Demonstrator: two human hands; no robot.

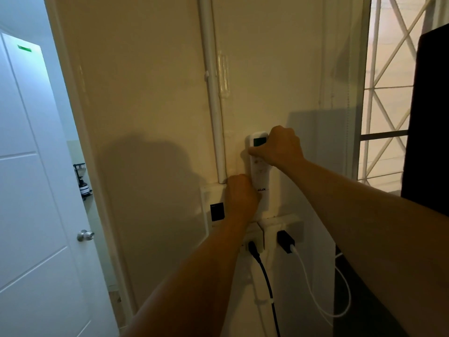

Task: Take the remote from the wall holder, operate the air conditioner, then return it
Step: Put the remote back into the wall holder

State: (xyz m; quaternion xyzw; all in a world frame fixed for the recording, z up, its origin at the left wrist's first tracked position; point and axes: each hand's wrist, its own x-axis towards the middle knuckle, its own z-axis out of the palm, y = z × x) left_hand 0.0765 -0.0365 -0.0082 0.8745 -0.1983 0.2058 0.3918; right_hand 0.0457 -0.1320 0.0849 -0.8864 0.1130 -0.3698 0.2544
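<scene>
A white remote with a small green screen near its top stands upright against the cream wall. My right hand is closed around its upper part, thumb across the front just below the screen. My left hand is curled at the remote's lower left, against its bottom end. The wall holder itself is hidden behind the remote and my left hand. The air conditioner is out of view.
A white conduit pipe runs down the wall just left of the remote. Below are outlet boxes with a black plug and cable and a white charger cord. An open white door is at the left; a window grille at the right.
</scene>
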